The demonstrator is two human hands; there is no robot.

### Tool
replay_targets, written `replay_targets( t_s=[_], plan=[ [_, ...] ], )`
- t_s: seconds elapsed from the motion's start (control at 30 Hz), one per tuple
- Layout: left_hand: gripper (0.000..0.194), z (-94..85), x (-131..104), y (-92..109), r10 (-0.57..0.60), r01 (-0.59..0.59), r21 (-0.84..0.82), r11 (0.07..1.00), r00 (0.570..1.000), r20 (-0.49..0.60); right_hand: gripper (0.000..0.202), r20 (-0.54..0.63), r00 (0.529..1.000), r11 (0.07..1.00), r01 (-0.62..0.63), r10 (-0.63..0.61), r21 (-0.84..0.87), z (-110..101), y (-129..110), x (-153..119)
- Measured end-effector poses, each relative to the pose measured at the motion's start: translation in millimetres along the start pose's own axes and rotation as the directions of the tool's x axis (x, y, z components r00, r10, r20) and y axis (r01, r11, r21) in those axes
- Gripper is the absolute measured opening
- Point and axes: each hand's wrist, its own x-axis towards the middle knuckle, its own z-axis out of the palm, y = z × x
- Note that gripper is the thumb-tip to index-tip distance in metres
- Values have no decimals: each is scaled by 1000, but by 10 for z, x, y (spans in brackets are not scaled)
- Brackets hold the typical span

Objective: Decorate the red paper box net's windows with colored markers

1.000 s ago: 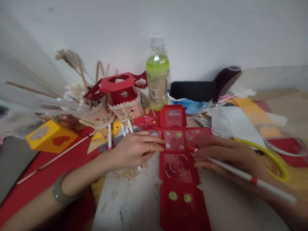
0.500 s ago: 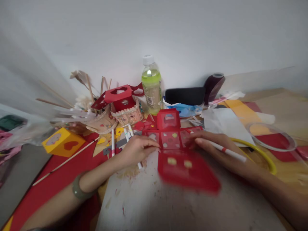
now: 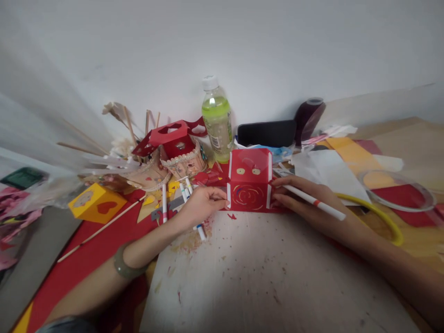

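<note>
Red paper box (image 3: 249,186), partly folded; left hand (image 3: 201,204) pinched on its left edge; right hand (image 3: 307,210) clamped on white marker (image 3: 329,209), touching box's right edge.

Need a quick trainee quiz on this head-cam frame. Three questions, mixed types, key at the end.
1. Multiple choice. Which hand holds the slim white marker with a red band? A) left B) right C) neither
2. True or false. The clear plastic bottle of green liquid has its white plastic cap on.
3. Count. How many pale yellow round shapes show on the upper panel of the red folded-paper piece?

Key: 1. B, the right hand. 2. True. 3. Two.
</note>
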Motion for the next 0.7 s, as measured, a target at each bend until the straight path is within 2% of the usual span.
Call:
replay_targets(
  t_s=[0.17, 0.33, 0.57, 0.63, 0.7],
  plan=[
    [5, -3, 0, 1, 0, 0, -15, 1000, 1000, 2, 27, 5, 1000, 1000, -10, 10, -25, 6, -32, 2],
    [4, -6, 6, -15, 10, -10, -19, 1000, 1000, 6, 35, 20, 995, 991, -103, 102, 82, 47, 11, 17],
    [7, -44, -22, -19, 107, -107, 7, 994, 993, 58, 30, 12, 997, 996, -72, 72, 49, 22, -14, 17],
    [5, -75, -55, -13, 143, -145, 10, 989, 984, 105, 29, -66, 995, 997, -67, 69, 33, 10, -23, -7],
    [5, -111, -98, -17, 239, -250, 47, 967, 957, 163, 30, -212, 967, 989, -128, 141, 76, 5, -29, -38]
  ],
)
